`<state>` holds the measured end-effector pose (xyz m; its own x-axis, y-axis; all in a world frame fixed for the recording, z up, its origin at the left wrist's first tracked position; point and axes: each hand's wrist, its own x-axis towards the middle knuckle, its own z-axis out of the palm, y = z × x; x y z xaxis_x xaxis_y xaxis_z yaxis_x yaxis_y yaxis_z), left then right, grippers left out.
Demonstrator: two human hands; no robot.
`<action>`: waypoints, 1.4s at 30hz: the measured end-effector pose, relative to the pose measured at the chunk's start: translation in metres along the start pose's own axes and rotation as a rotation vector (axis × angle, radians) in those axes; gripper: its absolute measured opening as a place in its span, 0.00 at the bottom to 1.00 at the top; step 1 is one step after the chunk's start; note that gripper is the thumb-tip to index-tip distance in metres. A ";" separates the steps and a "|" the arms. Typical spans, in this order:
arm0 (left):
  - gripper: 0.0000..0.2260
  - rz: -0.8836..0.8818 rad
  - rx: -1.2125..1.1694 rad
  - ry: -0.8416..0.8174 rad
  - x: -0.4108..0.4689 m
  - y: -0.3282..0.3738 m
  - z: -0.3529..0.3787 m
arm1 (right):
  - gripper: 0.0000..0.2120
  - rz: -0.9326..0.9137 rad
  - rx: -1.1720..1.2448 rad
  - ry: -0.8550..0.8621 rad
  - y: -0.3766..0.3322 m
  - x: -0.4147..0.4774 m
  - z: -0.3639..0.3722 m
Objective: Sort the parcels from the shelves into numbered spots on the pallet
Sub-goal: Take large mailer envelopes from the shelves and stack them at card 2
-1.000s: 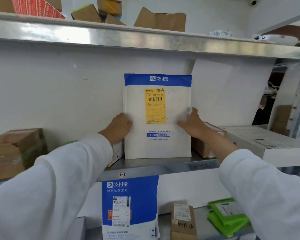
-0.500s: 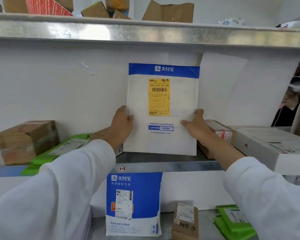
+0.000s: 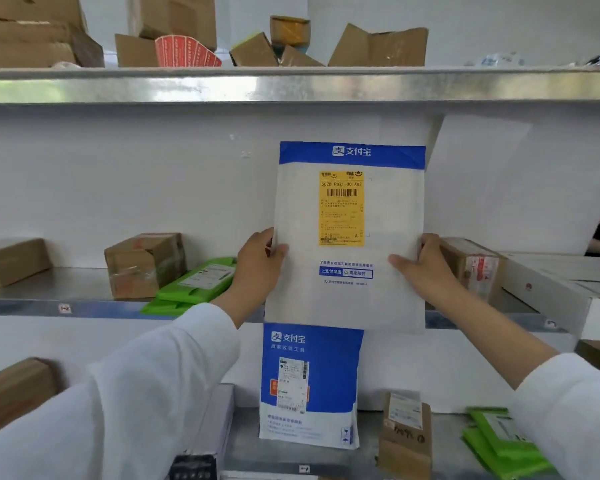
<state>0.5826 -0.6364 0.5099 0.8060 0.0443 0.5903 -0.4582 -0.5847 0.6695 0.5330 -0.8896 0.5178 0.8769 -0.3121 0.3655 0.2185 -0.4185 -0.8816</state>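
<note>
A flat white mailer parcel (image 3: 347,299) with a blue top band and a yellow label is upright in front of the middle shelf (image 3: 84,306). My left hand (image 3: 257,265) grips its left edge and my right hand (image 3: 426,268) grips its right edge. Its bottom edge hangs in front of the shelf's lip, off the shelf. Both white sleeves reach up from the lower corners.
Brown boxes (image 3: 146,265) and green bags (image 3: 194,285) lie on the middle shelf at left; a taped box (image 3: 471,268) and a white box (image 3: 568,289) at right. Below stand a blue-and-white mailer (image 3: 309,386), a small carton (image 3: 406,438) and green bags (image 3: 499,438). Cartons fill the top shelf.
Both hands have lifted the white mailer off the middle shelf and drawn it toward me; its bottom edge now hangs over the shelf's front lip.
</note>
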 end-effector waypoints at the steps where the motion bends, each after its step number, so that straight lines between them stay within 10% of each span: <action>1: 0.07 -0.003 -0.019 -0.003 -0.007 0.000 -0.010 | 0.22 0.000 0.014 -0.001 -0.005 -0.008 0.002; 42: 0.04 -1.076 0.255 1.089 -0.602 -0.202 -0.504 | 0.20 -0.223 -0.001 -1.509 -0.141 -0.553 0.564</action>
<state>0.0011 -0.1368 0.2464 -0.0022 1.0000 0.0056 0.3026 -0.0046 0.9531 0.2585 -0.1775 0.2712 0.4312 0.8895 -0.1510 0.4011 -0.3389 -0.8510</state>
